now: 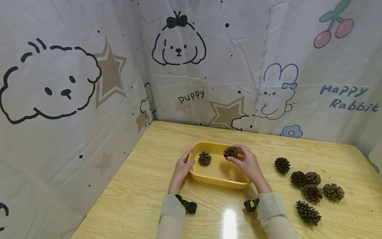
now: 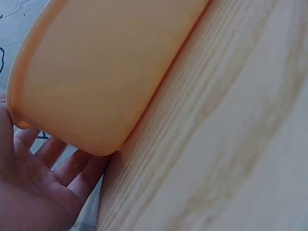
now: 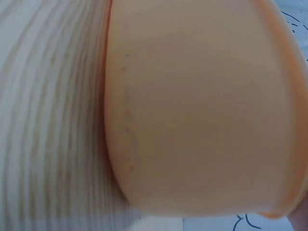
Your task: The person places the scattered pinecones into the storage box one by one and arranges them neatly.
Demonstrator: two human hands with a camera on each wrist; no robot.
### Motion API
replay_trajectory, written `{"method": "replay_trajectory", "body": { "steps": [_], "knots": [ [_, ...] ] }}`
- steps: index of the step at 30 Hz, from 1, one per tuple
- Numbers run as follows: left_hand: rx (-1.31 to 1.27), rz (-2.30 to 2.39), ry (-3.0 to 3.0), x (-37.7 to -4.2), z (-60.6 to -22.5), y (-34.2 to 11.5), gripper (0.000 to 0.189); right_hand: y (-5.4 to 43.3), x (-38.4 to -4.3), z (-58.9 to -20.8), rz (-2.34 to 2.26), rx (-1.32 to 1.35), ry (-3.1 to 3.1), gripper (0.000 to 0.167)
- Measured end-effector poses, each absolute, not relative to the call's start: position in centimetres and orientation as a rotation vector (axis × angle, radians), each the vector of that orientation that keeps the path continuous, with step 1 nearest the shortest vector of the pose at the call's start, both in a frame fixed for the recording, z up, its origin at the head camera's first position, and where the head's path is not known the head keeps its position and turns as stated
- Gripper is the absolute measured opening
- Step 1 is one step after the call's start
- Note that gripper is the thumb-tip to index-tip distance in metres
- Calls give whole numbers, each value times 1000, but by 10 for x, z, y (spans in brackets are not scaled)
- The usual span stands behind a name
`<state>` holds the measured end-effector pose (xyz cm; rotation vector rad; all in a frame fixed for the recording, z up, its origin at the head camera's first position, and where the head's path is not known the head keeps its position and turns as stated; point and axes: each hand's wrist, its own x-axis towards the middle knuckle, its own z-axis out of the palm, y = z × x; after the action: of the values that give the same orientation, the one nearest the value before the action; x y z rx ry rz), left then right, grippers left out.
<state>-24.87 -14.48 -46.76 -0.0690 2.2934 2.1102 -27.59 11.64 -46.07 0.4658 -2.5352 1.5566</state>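
A yellow plastic tray with raised walls sits on the wooden table. My left hand holds it by its left end, thumb at the rim and fingers along the outside; in the left wrist view those fingers lie against the outer wall. Between the thumb and fingers of my right hand is a pine cone, held over the right half of the tray. Another pine cone lies inside, toward the left. The tray wall fills most of the right wrist view and hides nearly all of that hand.
Right of the tray, several pine cones lie on the table, among them a dark one, a lighter one and a long one nearest me. Printed cloth hangs along the table's back and left sides.
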Motion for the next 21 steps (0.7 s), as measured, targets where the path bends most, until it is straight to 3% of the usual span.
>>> {"method": "replay_trajectory", "body": {
  "steps": [21],
  "knots": [
    [-63,2121,2290,-250,-469,-146,53,89,-290,-467,1391,501,-2701,47]
  ]
}}
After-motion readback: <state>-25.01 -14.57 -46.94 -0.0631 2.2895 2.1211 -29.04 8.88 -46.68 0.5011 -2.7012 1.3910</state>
